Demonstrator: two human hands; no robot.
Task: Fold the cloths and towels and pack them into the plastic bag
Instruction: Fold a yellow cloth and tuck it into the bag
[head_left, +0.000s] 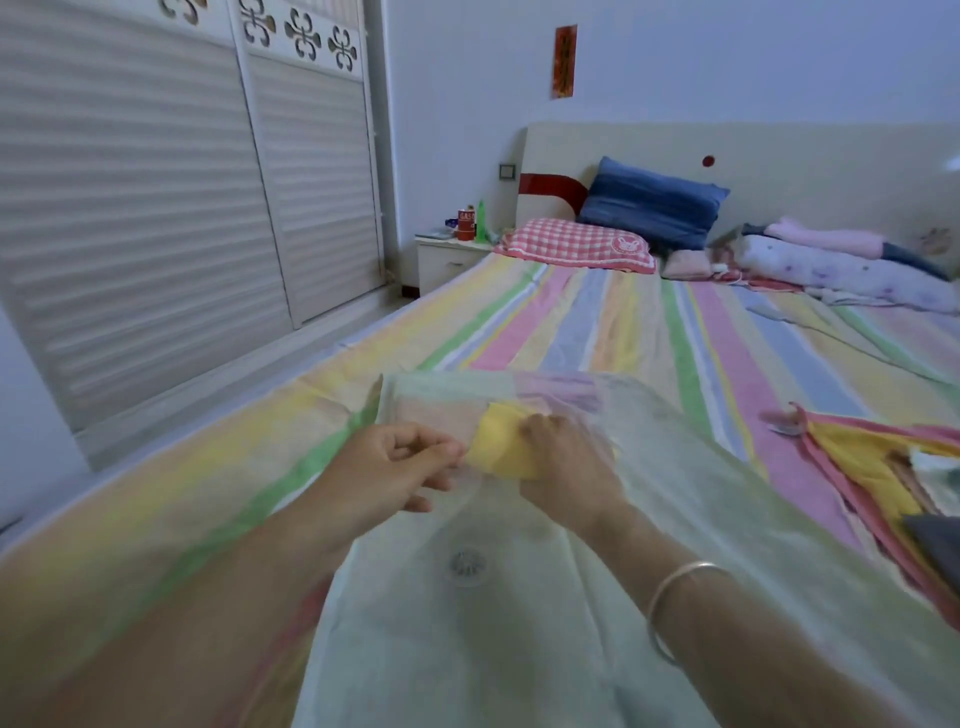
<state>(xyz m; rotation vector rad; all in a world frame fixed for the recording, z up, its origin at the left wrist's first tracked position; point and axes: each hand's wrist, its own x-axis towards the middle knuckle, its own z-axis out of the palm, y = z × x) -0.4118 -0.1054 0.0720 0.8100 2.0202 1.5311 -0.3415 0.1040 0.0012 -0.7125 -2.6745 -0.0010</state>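
The right hand (566, 462) clamps its fingers on the yellow cloth (501, 441), probably soft and light. The left hand (395, 467) pinches the plastic bag (675, 493), whose film looks limp and slippery.

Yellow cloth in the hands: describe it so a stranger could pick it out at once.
Start at the bed with the striped sheet; a clear plastic bag lies across its near end. At the bag, between the left hand and the right hand, is a small folded yellow cloth. Unlike the yellow piece in the pile at the right, it shows no pink edge.
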